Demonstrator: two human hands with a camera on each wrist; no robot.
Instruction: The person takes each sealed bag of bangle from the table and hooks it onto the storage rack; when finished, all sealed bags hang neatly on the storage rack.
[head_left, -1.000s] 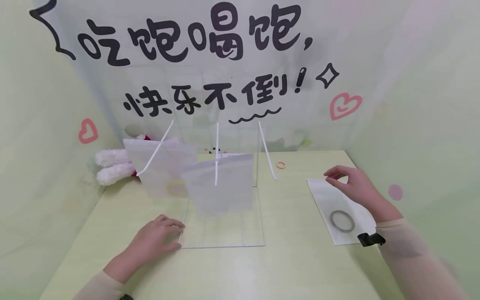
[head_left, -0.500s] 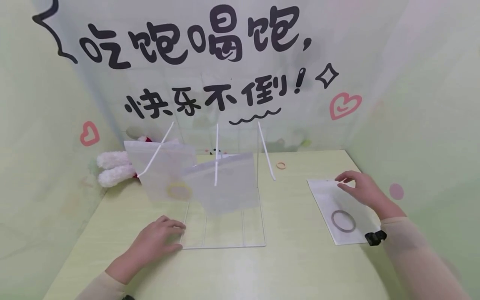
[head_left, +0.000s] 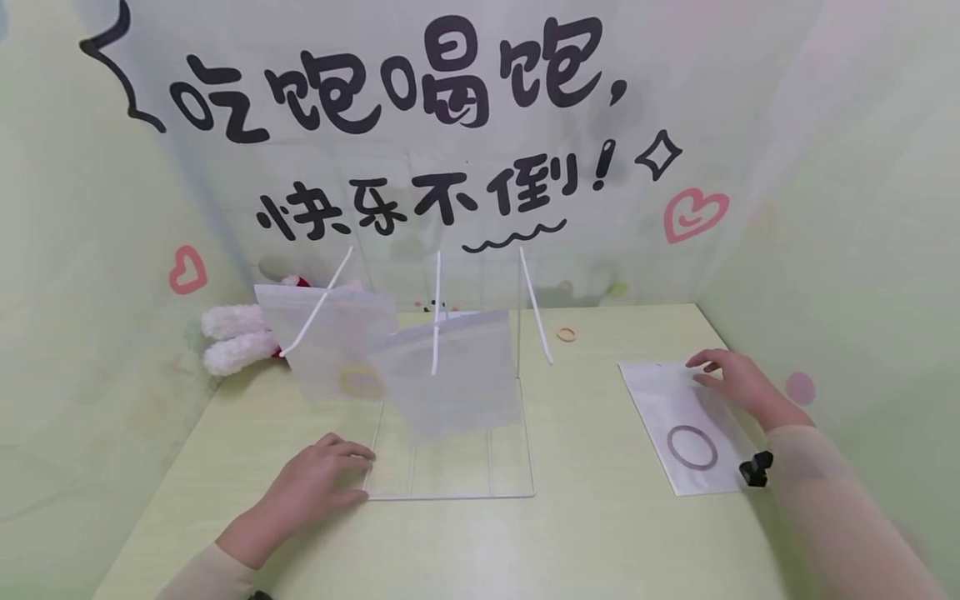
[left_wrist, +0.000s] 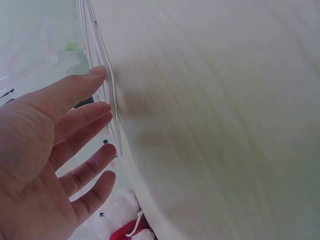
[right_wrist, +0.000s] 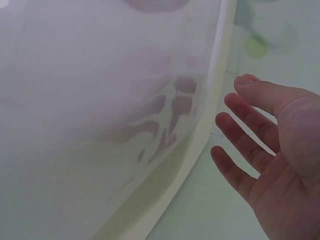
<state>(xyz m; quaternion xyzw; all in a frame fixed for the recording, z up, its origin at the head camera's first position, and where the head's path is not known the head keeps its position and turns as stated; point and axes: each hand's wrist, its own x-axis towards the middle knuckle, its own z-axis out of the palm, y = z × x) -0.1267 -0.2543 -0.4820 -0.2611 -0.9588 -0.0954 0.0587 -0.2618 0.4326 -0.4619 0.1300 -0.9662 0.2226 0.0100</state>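
My left hand (head_left: 315, 475) rests at the left front corner of a white wire rack (head_left: 450, 498), its fingertips right at the base wire; the left wrist view shows the fingers (left_wrist: 90, 170) loosely extended. Two translucent zip bags hang from the rack: one bag (head_left: 300, 333) on the left prong with a yellowish ring (head_left: 343, 382) in it, and another bag (head_left: 450, 392) on the middle prong. On the right, my right hand (head_left: 738, 383) hovers by the top right corner of a flat bag (head_left: 645, 400), fingers relaxed and holding nothing. A brownish ring (head_left: 670, 447) shows in that bag.
A small orange ring (head_left: 558, 335) lies on the table (head_left: 480, 550) behind the rack's right prong (head_left: 534, 304). At the back left sits a white fluffy toy (head_left: 232, 354) with red parts. Printed cloth walls (head_left: 847, 275) close in the sides and back.
My right hand has moved right and slightly toward me, from the bag's top edge to its top right corner. My left hand stays at the rack, and the head view has shifted slightly.
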